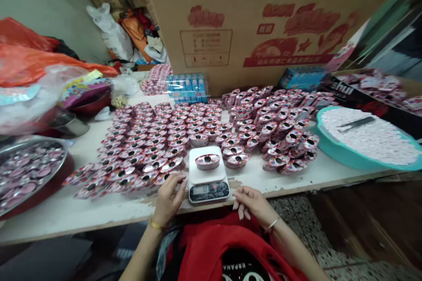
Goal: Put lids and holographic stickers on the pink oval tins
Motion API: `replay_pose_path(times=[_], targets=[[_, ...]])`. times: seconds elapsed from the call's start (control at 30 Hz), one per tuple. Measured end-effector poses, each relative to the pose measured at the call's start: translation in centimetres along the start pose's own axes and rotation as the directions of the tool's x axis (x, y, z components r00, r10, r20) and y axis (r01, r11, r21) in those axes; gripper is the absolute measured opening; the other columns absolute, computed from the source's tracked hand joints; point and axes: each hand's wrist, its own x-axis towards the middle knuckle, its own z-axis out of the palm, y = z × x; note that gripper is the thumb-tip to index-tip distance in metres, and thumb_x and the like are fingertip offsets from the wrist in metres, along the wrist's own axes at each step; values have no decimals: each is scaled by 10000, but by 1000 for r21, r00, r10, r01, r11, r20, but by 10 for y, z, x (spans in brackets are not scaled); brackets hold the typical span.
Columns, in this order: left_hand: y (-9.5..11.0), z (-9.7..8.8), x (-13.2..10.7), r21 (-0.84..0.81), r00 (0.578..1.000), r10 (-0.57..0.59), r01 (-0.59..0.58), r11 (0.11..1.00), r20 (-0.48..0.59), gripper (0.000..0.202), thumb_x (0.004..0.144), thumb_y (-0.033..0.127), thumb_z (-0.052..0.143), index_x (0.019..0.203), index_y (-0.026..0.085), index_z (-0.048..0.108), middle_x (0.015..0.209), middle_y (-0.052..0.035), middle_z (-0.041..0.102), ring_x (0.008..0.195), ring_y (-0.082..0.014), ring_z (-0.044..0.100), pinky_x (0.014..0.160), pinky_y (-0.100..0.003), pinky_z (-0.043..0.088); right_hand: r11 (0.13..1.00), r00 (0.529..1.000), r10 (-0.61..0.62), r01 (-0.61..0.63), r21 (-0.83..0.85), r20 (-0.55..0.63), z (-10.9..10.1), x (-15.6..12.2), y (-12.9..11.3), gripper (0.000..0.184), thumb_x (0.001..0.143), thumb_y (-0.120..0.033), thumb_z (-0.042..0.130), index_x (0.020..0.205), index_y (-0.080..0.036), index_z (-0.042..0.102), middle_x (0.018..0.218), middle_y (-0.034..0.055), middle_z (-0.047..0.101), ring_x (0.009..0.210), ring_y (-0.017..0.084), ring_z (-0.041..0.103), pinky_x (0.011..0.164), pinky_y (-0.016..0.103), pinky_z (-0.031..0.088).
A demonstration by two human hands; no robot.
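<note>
A small white kitchen scale [194,178] stands near the table's front edge, its dark panel and display facing me. On its platform sits one pink, red-patterned oval packet [208,166] with a dark round opening on top. My left hand [169,195] rests just left of the scale, beside the nearest standing packets. Its fingers are bent, thumb apart from them, with nothing visible between. To the right of the scale, at the table edge, hangs my right hand [252,202]. Those fingers are loosely curled and apart, and I see nothing in them.
Rows of similar packets [154,140] fill the table behind the scale. A teal basin [332,151] of pale pieces with dark tongs [358,123] stands right. At left, a metal bowl [67,164] holds pinkish round pieces. A large cardboard box [237,48] and blue packs [186,88] stand behind.
</note>
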Motion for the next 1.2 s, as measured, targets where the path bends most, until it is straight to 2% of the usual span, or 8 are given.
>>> replay_pose_path(times=[0.2, 0.47, 0.57, 0.73, 0.87, 1.07, 1.13, 1.2], targets=[[-13, 16, -40, -10, 991, -135, 135, 991, 25, 163, 914, 261, 473, 912, 174, 610, 882, -69, 636, 845, -155, 613, 748, -279, 507, 985, 994, -103, 99, -143, -25, 18, 7, -36, 426, 701, -548, 705, 814, -176, 531, 604, -28, 635, 377, 82, 551, 331, 171, 287], [-21, 31, -47, -13, 984, -176, 175, 984, -12, 156, 914, 279, 471, 878, 178, 584, 851, -60, 618, 820, -151, 593, 764, -286, 494, 916, 968, -253, 238, -323, -4, 39, 27, -74, 442, 702, -583, 678, 789, -180, 517, 518, -64, 562, 322, 56, 439, 332, 178, 278], [-22, 31, -49, 0, 987, -161, 161, 987, -9, 156, 914, 273, 470, 880, 178, 588, 848, -60, 622, 822, -151, 597, 769, -287, 493, 826, 948, -318, 289, -484, 22, 47, 43, -86, 406, 747, -564, 641, 798, -173, 541, 503, -70, 532, 333, 51, 397, 356, 183, 266], [-24, 32, -50, 26, 986, -167, 167, 986, -1, 171, 921, 279, 457, 892, 178, 593, 861, -70, 635, 830, -158, 605, 776, -299, 499, 558, 900, -415, 367, -744, 134, 64, 73, -102, 345, 799, -482, 631, 699, -156, 583, 516, -42, 524, 468, 67, 441, 476, 193, 299], [-24, 32, -50, 24, 988, -156, 156, 987, -9, 170, 922, 280, 458, 887, 182, 592, 847, -67, 630, 825, -159, 603, 767, -294, 499, 454, 874, -473, 350, -819, 111, 65, 82, -112, 332, 818, -474, 628, 840, -144, 650, 548, -39, 526, 510, 81, 435, 517, 212, 298], [-23, 31, -49, 23, 987, -162, 162, 987, 16, 162, 919, 282, 470, 878, 182, 591, 832, -61, 624, 810, -156, 598, 763, -292, 494, 571, 761, -644, 411, -711, -78, 18, 50, -127, 402, 833, -520, 590, 921, -136, 668, 617, -18, 566, 515, 80, 443, 500, 214, 322], [-23, 31, -48, 22, 987, -157, 157, 987, 20, 155, 913, 278, 483, 874, 179, 596, 833, -64, 630, 810, -158, 600, 765, -293, 493, 568, 676, -706, 361, -739, -212, -20, 33, -136, 383, 815, -494, 631, 908, -127, 684, 674, 21, 621, 545, 86, 487, 522, 226, 358], [-22, 31, -48, 29, 987, -161, 160, 987, 27, 154, 907, 279, 493, 863, 179, 600, 830, -66, 635, 804, -160, 601, 764, -294, 492, 540, 573, -747, 226, -811, -338, -77, 14, -150, 395, 804, -467, 658, 938, -98, 704, 768, 100, 679, 576, 95, 526, 548, 256, 380]])
